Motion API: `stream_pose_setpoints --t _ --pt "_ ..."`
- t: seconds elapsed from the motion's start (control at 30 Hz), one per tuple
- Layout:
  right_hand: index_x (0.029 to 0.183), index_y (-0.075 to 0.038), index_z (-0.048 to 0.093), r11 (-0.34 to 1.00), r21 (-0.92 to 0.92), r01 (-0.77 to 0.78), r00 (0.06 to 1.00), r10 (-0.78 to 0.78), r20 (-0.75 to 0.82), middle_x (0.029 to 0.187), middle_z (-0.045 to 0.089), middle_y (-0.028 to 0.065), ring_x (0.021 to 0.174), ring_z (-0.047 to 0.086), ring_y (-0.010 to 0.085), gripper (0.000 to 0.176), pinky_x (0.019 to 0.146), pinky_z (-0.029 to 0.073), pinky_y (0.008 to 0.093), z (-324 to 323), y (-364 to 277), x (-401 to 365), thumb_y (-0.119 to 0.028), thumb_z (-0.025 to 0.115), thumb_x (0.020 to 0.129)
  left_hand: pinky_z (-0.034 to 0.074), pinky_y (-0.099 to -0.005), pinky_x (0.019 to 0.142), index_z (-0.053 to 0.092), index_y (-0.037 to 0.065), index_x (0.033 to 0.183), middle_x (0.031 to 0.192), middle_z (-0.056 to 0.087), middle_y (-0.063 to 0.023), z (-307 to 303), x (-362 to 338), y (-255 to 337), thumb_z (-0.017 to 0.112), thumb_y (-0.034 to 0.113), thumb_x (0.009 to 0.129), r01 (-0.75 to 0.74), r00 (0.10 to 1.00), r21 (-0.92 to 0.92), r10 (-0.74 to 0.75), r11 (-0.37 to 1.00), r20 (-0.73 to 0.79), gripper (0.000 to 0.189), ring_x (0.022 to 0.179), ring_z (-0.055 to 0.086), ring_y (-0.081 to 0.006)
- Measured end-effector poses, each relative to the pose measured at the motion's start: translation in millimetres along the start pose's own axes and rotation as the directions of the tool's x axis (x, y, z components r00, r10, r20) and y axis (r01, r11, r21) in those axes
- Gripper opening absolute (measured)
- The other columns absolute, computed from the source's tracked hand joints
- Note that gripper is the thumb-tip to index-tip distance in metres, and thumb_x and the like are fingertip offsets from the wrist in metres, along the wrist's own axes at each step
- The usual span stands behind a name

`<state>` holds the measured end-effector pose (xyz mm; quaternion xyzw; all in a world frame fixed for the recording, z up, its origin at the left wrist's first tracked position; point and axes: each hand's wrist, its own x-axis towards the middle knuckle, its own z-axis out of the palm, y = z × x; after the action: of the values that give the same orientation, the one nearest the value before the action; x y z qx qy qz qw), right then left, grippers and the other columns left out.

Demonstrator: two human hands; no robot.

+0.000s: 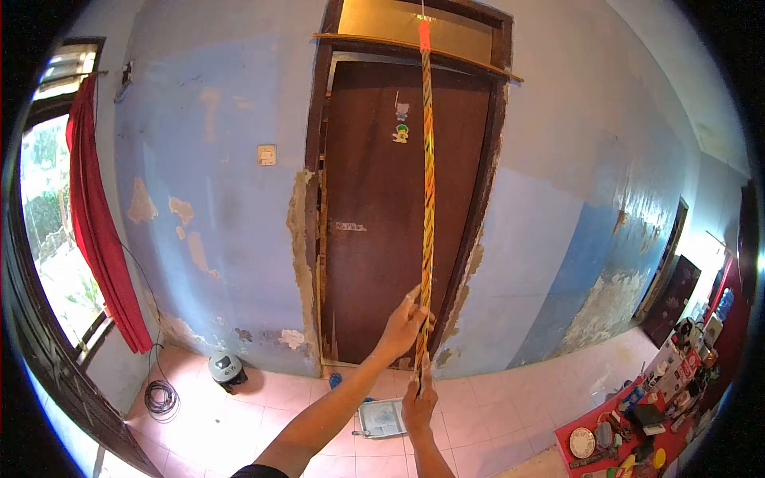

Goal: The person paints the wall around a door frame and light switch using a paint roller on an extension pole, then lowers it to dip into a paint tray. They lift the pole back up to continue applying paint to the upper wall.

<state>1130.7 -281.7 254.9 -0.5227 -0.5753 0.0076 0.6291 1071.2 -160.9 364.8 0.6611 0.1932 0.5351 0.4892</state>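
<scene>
A long cord (429,183), patterned in yellow, orange and black, hangs straight down in front of a dark brown door (374,191). Its top end has an orange-red piece (424,37) on a thin line near the top of the frame. My left hand (403,327) is closed around the lower part of the cord. Just below it, my right hand (419,398) grips the cord's bottom section, with fingers pointing up. The cord's lowest end is hidden by my right hand.
A grey helmet (226,368) and a coiled black cable (162,398) lie on the tiled floor at left. A pale tray-like object (382,418) is on the floor between my arms. At right, a red table (567,434) holds several items. A red curtain (100,215) hangs at left.
</scene>
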Motion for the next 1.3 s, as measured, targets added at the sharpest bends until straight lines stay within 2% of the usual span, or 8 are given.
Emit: stream_pose_setpoints --t 0.1,0.17,0.43,0.5,0.83,0.9,1.0,1.3 --pt "0.144 -0.002 0.04 0.995 -0.046 -0.085 0.996 0.085 0.001 0.13 0.056 0.0272 0.096 0.064 0.0401 0.049 0.079 0.05 0.0416 4.6 -8.2 -12.9 -0.005 0.044 0.096 0.051 -0.0287 0.073 0.027 0.006 0.151 0.088 0.063 -0.0081 -3.1 -20.3 2.2 0.047 0.017 0.102 0.069 0.998 -0.018 -0.069 0.997 0.002 0.054 0.074 0.061 -0.0134" --pt "0.146 -0.002 0.037 0.972 0.053 -0.229 0.971 0.225 0.081 0.14 0.048 0.0266 0.129 0.049 0.0388 0.05 0.105 0.04 0.0396 5.5 -17.7 -9.2 -0.013 0.043 0.098 0.051 -0.0291 0.074 0.025 0.004 0.151 0.092 0.064 -0.009 -10.8 -18.5 -0.6 0.046 0.022 0.103 0.054 0.998 0.034 -0.055 0.998 0.016 0.055 0.079 0.063 -0.0144" --pt "0.148 -0.007 0.036 0.999 0.008 0.053 0.998 -0.052 -0.043 0.144 0.046 0.0211 0.131 0.047 0.0371 0.048 0.104 0.041 0.0422 21.2 -54.8 104.6 -0.018 0.039 0.101 0.048 -0.0266 0.079 0.035 0.0 0.145 0.096 0.058 -0.0065 -33.5 -19.4 3.3 0.049 0.022 0.102 -0.178 0.981 0.01 0.178 0.984 -0.079 0.05 0.082 0.057 -0.0131" --pt "0.149 -0.012 0.036 0.99 -0.07 0.126 0.988 -0.132 -0.084 0.126 0.059 0.0239 0.073 0.066 0.0316 0.048 0.063 0.051 0.0387 18.7 -78.7 131.8 -0.014 0.043 0.101 0.047 -0.0272 0.078 0.038 -0.002 0.142 0.1 0.059 -0.0066 -40.3 -25.9 12.9 0.05 0.025 0.102 -0.195 0.979 0.003 0.194 0.981 -0.064 0.05 0.083 0.055 -0.0129" --pt "0.149 -0.013 0.036 0.994 0.024 0.106 0.99 -0.104 -0.098 0.125 0.061 0.0205 0.063 0.06 0.024 0.049 0.057 0.048 0.0364 26.0 -62.1 106.4 -0.015 0.043 0.101 0.047 -0.0257 0.078 0.038 0.002 0.145 0.11 0.059 -0.0091 -67.5 -49.3 13.8 0.049 0.024 0.103 -0.065 0.986 0.091 0.077 0.994 -0.146 0.049 0.086 0.056 -0.0137" --pt "0.149 -0.008 0.035 0.998 -0.015 0.062 0.997 -0.063 -0.036 0.146 0.044 0.0199 0.129 0.049 0.0364 0.048 0.104 0.043 0.0384 21.2 -53.4 75.3 -0.017 0.039 0.102 0.047 -0.0253 0.076 0.037 0.003 0.146 0.109 0.059 -0.0083 -70.8 -51.6 -0.7 0.049 0.022 0.102 -0.076 0.988 0.029 0.08 0.997 -0.13 0.049 0.087 0.056 -0.014" --pt "0.148 -0.005 0.035 0.994 0.005 -0.111 0.992 0.11 0.053 0.144 0.046 0.0215 0.13 0.049 0.0364 0.048 0.104 0.043 0.0378 10.1 -52.2 35.3 -0.018 0.039 0.102 0.047 -0.0257 0.076 0.038 0.003 0.145 0.109 0.06 -0.0086 -69.3 -53.8 -15.2 0.049 0.021 0.102 -0.078 0.99 0.027 0.081 0.997 -0.116 0.048 0.088 0.057 -0.0146" --pt "0.144 -0.001 0.041 1.0 0.008 -0.021 1.0 0.021 -0.021 0.14 0.05 0.0236 0.13 0.048 0.037 0.047 0.106 0.039 0.0388 3.0 -37.3 21.6 -0.021 0.041 0.102 0.051 -0.0401 0.091 0.031 0.009 0.149 0.123 0.058 -0.0156 -69.0 -57.1 -4.1 0.047 0.049 0.1 -0.07 0.997 0.066 0.071 0.995 -0.011 0.066 0.111 0.06 -0.0262"
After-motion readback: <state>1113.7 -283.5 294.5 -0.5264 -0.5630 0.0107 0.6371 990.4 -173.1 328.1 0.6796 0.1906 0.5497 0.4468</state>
